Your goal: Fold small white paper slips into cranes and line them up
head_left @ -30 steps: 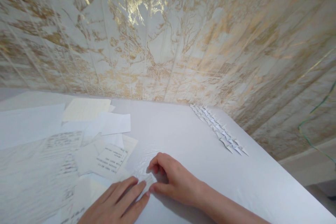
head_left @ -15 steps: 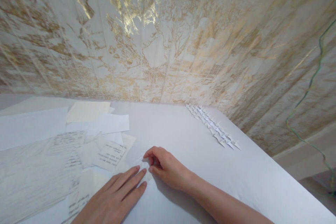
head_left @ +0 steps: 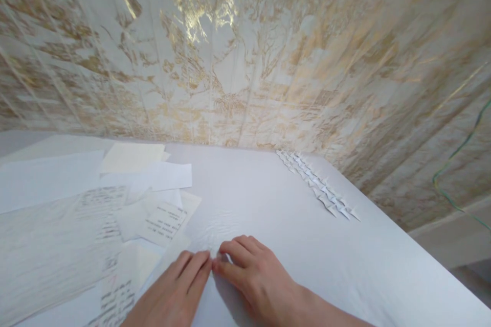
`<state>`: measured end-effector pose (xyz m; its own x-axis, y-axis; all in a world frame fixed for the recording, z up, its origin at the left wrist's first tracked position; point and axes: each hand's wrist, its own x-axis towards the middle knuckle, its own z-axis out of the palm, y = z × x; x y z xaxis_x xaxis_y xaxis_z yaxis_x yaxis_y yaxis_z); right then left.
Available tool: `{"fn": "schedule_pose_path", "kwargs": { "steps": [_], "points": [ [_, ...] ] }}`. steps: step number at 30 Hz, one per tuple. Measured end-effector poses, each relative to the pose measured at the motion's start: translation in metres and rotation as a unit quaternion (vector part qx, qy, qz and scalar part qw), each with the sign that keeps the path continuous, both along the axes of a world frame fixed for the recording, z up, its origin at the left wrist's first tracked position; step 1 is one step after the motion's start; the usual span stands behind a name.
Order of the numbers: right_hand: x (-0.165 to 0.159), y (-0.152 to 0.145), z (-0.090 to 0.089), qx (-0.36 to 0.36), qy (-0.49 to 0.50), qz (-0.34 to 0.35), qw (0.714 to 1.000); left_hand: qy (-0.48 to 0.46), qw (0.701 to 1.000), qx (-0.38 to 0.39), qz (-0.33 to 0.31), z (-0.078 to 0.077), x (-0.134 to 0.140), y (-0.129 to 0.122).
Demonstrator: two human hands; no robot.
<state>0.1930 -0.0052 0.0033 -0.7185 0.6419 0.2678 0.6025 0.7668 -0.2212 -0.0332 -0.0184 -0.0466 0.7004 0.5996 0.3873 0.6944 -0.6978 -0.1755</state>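
Note:
My left hand (head_left: pixel 174 286) rests on the white table (head_left: pixel 249 194), its fingers drawn together at a small piece of white paper (head_left: pixel 215 254). From the other side, my right hand (head_left: pixel 259 273) pinches the same paper between thumb and forefinger. The fingertips of both hands nearly meet, and they cover most of the paper, so its shape is hard to make out. Beyond my right hand, rows of small folded white paper pieces (head_left: pixel 316 181) with pointed ends lie near the table's right edge.
Loose overlapping sheets (head_left: pixel 49 245), some with writing, spread over the left side. A printed slip (head_left: pixel 163 222) lies nearest my left hand, with a cream sheet (head_left: pixel 132 157) farther back. A gold-patterned wall covering (head_left: pixel 230 61) rises behind the table. A green cord (head_left: pixel 456 156) hangs at right.
Both hands have come closer together and nearer to me. My left fingers, spread flat before, are now drawn together at the paper. The view has shifted slightly.

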Motion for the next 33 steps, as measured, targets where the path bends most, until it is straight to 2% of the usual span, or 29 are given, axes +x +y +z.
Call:
{"fn": "schedule_pose_path", "kwargs": {
  "steps": [2, 4, 5, 7, 10, 13, 16, 21, 28, 33],
  "points": [
    [0.000, 0.000, 0.002, 0.012, -0.018, 0.013, 1.000, -0.010, 1.000, -0.022, -0.005, 0.008, -0.005, 0.007],
    [0.000, 0.000, 0.006, 0.017, -0.025, 0.023, 0.999, -0.053, 0.997, -0.038, -0.036, 0.021, -0.008, 0.015],
    [0.000, 0.000, 0.007, 0.020, -0.027, 0.028, 0.999, -0.049, 0.993, -0.065, -0.084, 0.028, -0.009, 0.021],
    [0.001, 0.001, 0.009, 0.027, -0.034, 0.039, 0.998, -0.086, 0.986, -0.115, -0.080, 0.041, -0.010, 0.032],
    [0.001, 0.003, 0.010, 0.038, -0.038, 0.058, 0.997, -0.102, 0.970, -0.177, -0.134, 0.054, -0.012, 0.047],
    [0.002, 0.006, 0.011, 0.047, -0.035, 0.069, 0.996, -0.111, 0.956, -0.223, -0.158, 0.054, -0.014, 0.055],
    [0.003, 0.009, 0.012, 0.050, -0.025, 0.068, 0.996, -0.124, 0.950, -0.236, -0.164, 0.048, -0.015, 0.058],
    [0.005, 0.012, 0.011, 0.035, -0.016, 0.083, 0.996, -0.140, 0.947, -0.219, -0.190, 0.044, -0.016, 0.059],
    [0.004, 0.012, 0.008, 0.053, -0.024, 0.103, 0.993, -0.123, 0.950, -0.224, -0.182, 0.050, -0.017, 0.057],
    [0.003, 0.011, 0.010, 0.047, -0.024, 0.108, 0.993, -0.118, 0.961, -0.171, -0.182, 0.050, -0.014, 0.054]
  ]
}}
